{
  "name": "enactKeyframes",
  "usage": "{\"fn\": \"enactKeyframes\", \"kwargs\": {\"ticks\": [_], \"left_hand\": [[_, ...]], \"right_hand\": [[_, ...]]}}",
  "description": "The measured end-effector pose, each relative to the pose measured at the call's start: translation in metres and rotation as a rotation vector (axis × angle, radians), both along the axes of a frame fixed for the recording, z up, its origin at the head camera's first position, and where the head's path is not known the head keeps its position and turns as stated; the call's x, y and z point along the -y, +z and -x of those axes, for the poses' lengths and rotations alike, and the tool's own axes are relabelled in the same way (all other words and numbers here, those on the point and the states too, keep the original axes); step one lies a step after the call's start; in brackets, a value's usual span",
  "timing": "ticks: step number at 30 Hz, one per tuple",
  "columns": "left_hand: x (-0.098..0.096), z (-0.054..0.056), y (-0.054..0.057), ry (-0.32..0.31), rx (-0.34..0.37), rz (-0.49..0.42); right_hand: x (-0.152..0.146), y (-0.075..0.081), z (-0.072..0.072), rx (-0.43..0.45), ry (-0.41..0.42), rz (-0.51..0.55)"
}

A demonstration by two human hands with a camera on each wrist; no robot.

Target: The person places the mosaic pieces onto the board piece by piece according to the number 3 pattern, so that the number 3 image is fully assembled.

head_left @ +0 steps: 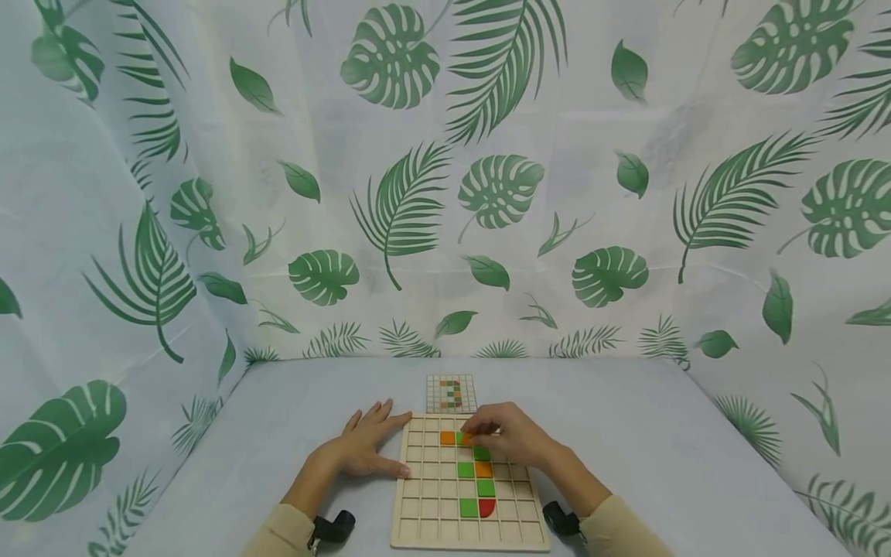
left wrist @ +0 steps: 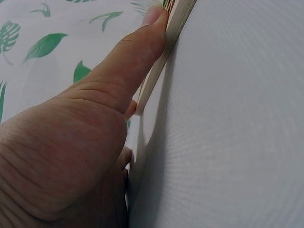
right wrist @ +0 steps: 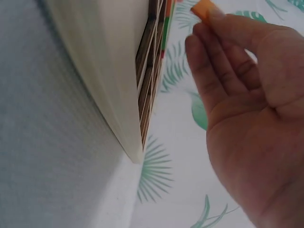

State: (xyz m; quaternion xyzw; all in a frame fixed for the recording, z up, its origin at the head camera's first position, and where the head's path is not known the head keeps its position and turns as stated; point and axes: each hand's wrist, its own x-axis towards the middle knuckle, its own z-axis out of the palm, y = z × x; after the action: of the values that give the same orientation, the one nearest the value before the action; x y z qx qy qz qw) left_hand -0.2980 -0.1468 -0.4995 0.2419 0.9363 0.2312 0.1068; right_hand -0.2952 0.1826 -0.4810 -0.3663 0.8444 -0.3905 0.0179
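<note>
A wooden grid board (head_left: 429,510) lies on the table, several of its squares filled with green, orange and red tiles. My right hand (head_left: 511,437) is over the board's upper part and pinches an orange tile (right wrist: 203,9) between thumb and fingers; the head view shows it only partly. Near that hand are another orange tile (head_left: 448,438) and a green tile (head_left: 482,453). Lower down sits a red rounded tile (head_left: 486,507) beside a green one (head_left: 469,507). With fingers spread, my left hand (head_left: 362,449) rests at the board's left edge, its thumb touching the rim.
Just behind the board lies a small pattern card (head_left: 433,394) with a coloured design on a grid. A pale cloth covers the table (head_left: 612,433). Behind it hangs a leaf-printed curtain (head_left: 431,309). Black straps with camera mounts sit on both wrists.
</note>
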Motion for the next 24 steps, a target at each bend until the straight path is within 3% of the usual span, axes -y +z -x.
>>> {"fn": "enactKeyframes", "kwargs": {"ticks": [8,18,24], "left_hand": [[0.000,-0.002,0.001,-0.006,0.001,-0.007],[0.001,0.001,-0.002,0.001,-0.001,0.013],[0.001,0.001,-0.001,0.003,-0.002,0.010]], "right_hand": [[0.010,0.004,-0.007,0.037,0.076,-0.001],[0.025,0.008,-0.015,0.142,0.234,-0.023],[0.032,0.010,-0.021,0.240,0.267,-0.064]]}}
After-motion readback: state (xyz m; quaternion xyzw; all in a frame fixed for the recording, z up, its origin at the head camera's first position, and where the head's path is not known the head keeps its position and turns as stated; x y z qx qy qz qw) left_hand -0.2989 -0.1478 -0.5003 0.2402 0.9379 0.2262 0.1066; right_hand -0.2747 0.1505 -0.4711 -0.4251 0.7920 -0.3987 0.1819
